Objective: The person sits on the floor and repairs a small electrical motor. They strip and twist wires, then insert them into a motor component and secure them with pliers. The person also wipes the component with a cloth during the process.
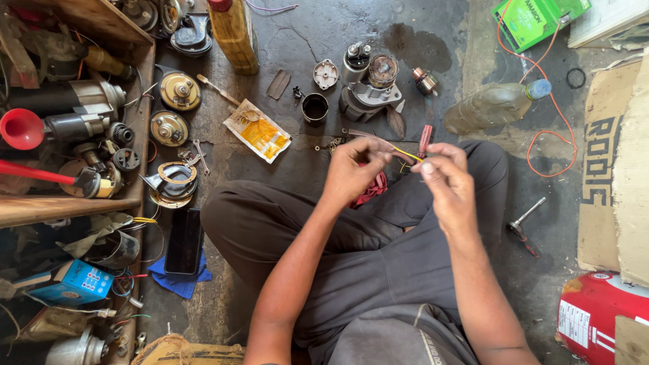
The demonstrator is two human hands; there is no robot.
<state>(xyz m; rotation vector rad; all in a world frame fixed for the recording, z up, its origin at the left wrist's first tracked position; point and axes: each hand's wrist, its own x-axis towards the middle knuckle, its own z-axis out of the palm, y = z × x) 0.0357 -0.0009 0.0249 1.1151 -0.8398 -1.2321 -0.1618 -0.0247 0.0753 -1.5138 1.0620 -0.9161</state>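
I sit cross-legged on the concrete floor (pixel 378 20). My left hand (pixel 351 172) is closed, pinching one end of a thin yellow wire (pixel 405 153) between thumb and fingers. My right hand (pixel 446 179) is closed on the other end, just beside a red-handled tool (pixel 424 140); I cannot tell whether that hand also grips the tool. The wire spans the short gap between both hands, above my knees.

Risks, as I judge them:
- The wire is thin. A sharp pull between the two pinch points could snap it or slip it out of my fingers.
- A dropped wire would land among small loose parts on the dark, stained floor and be hard to find.

Surroundings:
- Directly ahead, near my hands: a starter motor body (pixel 368 94), a small black cup (pixel 314 107) and a round end cap (pixel 325 74). These crowd any forward reach.
- A red cloth (pixel 372 189) lies on my lap under the hands.
- A plastic bottle (pixel 493 105) lies on its side to the right, with an orange cable (pixel 551 115) looping past it.
- A black phone (pixel 184 240) rests on a blue rag by my left knee.
- A T-handle wrench (pixel 524 226) lies well apart on the right.
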